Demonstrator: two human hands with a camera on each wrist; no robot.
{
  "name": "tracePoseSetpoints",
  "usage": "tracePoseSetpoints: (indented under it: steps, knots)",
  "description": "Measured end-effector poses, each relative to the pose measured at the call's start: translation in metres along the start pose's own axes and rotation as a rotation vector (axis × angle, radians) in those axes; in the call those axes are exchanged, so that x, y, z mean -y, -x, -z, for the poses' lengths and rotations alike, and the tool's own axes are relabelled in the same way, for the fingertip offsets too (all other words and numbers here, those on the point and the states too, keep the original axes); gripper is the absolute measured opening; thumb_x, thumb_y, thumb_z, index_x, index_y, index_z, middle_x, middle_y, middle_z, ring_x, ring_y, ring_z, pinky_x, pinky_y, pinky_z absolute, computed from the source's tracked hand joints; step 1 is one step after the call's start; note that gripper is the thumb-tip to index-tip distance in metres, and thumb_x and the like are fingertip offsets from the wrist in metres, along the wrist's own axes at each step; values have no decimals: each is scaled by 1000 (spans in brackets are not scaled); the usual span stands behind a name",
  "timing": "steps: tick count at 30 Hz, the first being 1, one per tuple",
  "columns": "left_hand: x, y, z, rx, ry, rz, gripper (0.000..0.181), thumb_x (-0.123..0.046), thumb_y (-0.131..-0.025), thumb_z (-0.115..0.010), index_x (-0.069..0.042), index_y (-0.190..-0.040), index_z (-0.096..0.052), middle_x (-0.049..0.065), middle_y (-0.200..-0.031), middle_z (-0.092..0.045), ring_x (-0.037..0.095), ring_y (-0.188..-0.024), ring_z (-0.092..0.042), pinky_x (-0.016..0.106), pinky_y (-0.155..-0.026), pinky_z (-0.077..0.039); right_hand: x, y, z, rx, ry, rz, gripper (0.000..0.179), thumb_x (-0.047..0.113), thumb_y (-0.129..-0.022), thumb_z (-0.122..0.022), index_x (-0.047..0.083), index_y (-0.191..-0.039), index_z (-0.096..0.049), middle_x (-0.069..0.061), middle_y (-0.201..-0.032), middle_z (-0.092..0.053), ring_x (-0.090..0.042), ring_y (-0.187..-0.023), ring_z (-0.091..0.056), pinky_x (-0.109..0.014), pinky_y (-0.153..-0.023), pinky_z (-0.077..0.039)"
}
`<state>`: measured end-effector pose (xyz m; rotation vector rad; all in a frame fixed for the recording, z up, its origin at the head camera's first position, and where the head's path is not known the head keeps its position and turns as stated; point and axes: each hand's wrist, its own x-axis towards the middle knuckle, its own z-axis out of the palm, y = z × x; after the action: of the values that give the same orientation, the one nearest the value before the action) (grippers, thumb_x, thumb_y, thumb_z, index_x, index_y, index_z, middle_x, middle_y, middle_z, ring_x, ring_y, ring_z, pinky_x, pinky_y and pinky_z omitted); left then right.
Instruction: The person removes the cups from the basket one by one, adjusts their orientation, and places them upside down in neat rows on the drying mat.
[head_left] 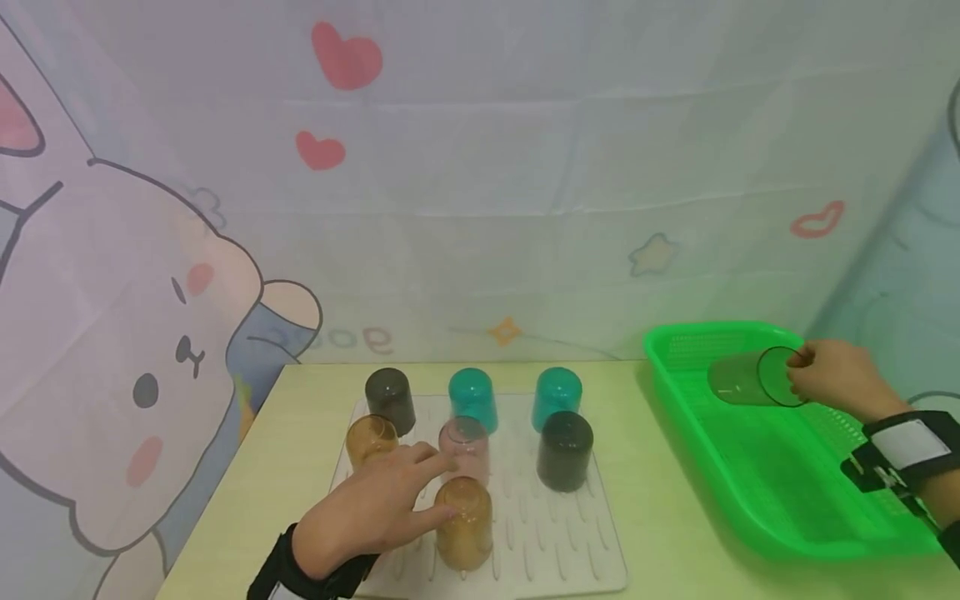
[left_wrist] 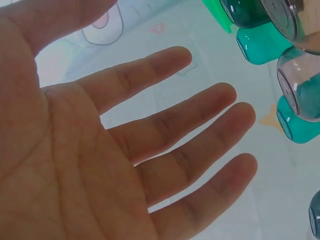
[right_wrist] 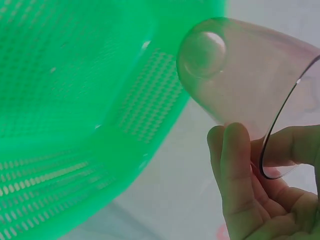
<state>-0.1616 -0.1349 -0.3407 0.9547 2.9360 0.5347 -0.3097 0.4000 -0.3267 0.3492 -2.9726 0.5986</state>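
Observation:
Pinched at its rim by my right hand point(head_left: 843, 379), a clear pinkish cup point(right_wrist: 240, 75) lies on its side in the air over the green basket point(head_left: 705, 475). Its mouth points toward the hand and its base away. My left hand point(head_left: 382, 504) spreads its fingers straight over the white drying mat point(head_left: 540, 542), holding nothing. Thumb and fingertips overlap the front amber cup point(head_left: 467, 533) and a pink cup point(head_left: 471, 446) in the head view. In the left wrist view the palm point(left_wrist: 75, 160) shows bare.
Several cups stand upside down on the mat: a rear amber cup point(head_left: 369, 435), two dark cups, one at the back left point(head_left: 392, 402) and one at right point(head_left: 565, 454), and two teal cups, middle point(head_left: 474, 396) and right point(head_left: 557, 393). A printed cloth point(head_left: 480, 208) hangs behind the table point(head_left: 255, 500).

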Motion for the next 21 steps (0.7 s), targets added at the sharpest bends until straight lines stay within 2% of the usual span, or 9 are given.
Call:
tracePoseSetpoints:
  steps: [2, 6, 10, 14, 21]
  knots:
    - [-1, 0, 0, -12, -5, -9, 44, -39, -91, -61, -18, -130, -57, 2, -114, -58, 16, -93, -58, 33, -75, -49, 6, 6, 2, -8, -46, -1, 36, 13, -95, -49, -19, -111, -51, -24, -89, -63, -21, -66, -63, -40, -59, -53]
    - [-2, -1, 0, -30, -8, -34, 44, -39, -92, -61, -18, -129, -57, 2, -115, -58, 16, -92, -58, 32, -73, -49, 21, 20, 2, -23, -102, -15, 30, 12, -95, -51, -13, -109, -54, -18, -89, -66, -20, -68, -66, -31, -56, -53]
    - [-2, -2, 0, -30, -3, -47, 44, -38, -91, -62, -16, -129, -57, 3, -116, -58, 16, -89, -59, 31, -69, -48, 37, 30, -1, -24, -126, -18, 26, 13, -94, -53, -8, -109, -55, -12, -89, -68, -16, -67, -65, -29, -57, -52]
    - [-1, -3, -3, -34, -6, -43, 45, -38, -90, -63, -16, -129, -57, 3, -116, -58, 16, -88, -59, 30, -69, -48, 55, 40, -4, -22, -181, -9, 25, 15, -95, -54, -5, -111, -55, -14, -94, -68, -14, -70, -66, -29, -60, -53]
    - [1, -2, -6, -34, 2, -15, 45, -40, -92, -60, -16, -129, -57, 3, -113, -58, 14, -88, -58, 30, -71, -48, 87, 54, -15, -63, -314, 22, 19, 8, -95, -54, -6, -108, -56, -15, -94, -67, -8, -72, -65, -29, -61, -54]
